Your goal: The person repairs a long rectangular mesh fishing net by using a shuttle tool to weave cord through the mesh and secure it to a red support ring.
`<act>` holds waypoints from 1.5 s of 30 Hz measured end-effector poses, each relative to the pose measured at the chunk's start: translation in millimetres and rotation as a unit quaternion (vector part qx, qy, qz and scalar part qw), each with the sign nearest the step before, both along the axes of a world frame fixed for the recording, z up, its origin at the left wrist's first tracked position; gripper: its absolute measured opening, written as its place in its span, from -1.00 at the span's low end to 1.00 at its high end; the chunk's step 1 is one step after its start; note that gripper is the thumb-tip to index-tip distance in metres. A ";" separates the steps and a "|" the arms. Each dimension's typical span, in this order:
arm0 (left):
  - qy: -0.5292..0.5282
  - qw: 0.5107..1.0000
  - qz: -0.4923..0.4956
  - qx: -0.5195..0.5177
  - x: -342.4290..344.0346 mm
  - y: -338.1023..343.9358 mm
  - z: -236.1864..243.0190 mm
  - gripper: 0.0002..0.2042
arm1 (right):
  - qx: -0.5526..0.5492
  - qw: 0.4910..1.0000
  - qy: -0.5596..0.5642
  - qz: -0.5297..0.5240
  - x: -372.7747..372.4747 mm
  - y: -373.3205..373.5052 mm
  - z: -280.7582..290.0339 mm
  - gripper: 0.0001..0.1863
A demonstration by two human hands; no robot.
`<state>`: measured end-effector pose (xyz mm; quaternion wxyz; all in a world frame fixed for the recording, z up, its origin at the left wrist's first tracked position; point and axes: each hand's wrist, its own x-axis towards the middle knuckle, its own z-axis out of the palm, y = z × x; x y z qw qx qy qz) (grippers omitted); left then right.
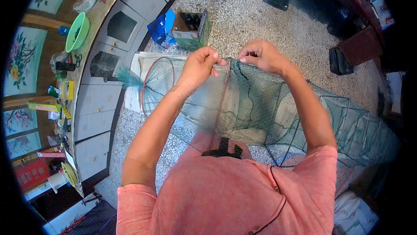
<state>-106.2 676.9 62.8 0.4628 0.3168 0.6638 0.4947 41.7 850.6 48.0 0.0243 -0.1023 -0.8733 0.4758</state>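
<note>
Spanning left to right, green netting point(258, 94) is pinched by the right hand point(266, 57).
At the left hand point(200, 65), fingers are narrowed, hold unclear; dark bottles point(191, 20) are contained in the far box point(195, 40).

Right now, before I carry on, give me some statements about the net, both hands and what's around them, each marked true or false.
1. The left hand and right hand are both at the far edge of the green net. True.
2. The round red hoop is near the net's right end. False: it is near the left end.
3. A blue plastic bag lies beside the open box. True.
4. The light green basin sits inside that box. False: it is on the countertop.
5. A dark cord lies across the pink shirt. True.
</note>
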 end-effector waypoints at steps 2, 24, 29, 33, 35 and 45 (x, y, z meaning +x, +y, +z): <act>0.007 1.000 0.012 -0.005 -0.6 0.4 -2.3 -0.83 | -0.089 0.995 0.012 -0.031 -0.2 -3.8 -6.3 -0.90; -0.157 0.970 0.186 -0.024 10.6 -8.4 -17.2 -0.85 | 0.210 0.948 0.210 -0.119 -43.4 -81.4 18.2 -0.88; 0.113 0.973 0.152 0.129 20.2 -4.1 -23.5 -0.82 | 0.001 0.942 0.282 -0.179 -81.6 -92.8 72.6 -0.83; 0.204 0.972 0.009 0.118 22.7 2.5 -8.1 -0.71 | -0.066 0.882 0.418 -0.210 -51.1 -36.5 160.5 -0.85; 0.222 0.962 -0.084 0.137 17.1 -2.3 -13.9 -0.75 | -0.071 0.839 0.515 -0.158 -34.8 -25.7 172.0 -0.84; -0.090 0.995 -0.024 0.022 -20.2 8.5 21.0 -0.86 | 0.018 0.958 -0.195 -0.209 82.4 25.3 134.1 -0.80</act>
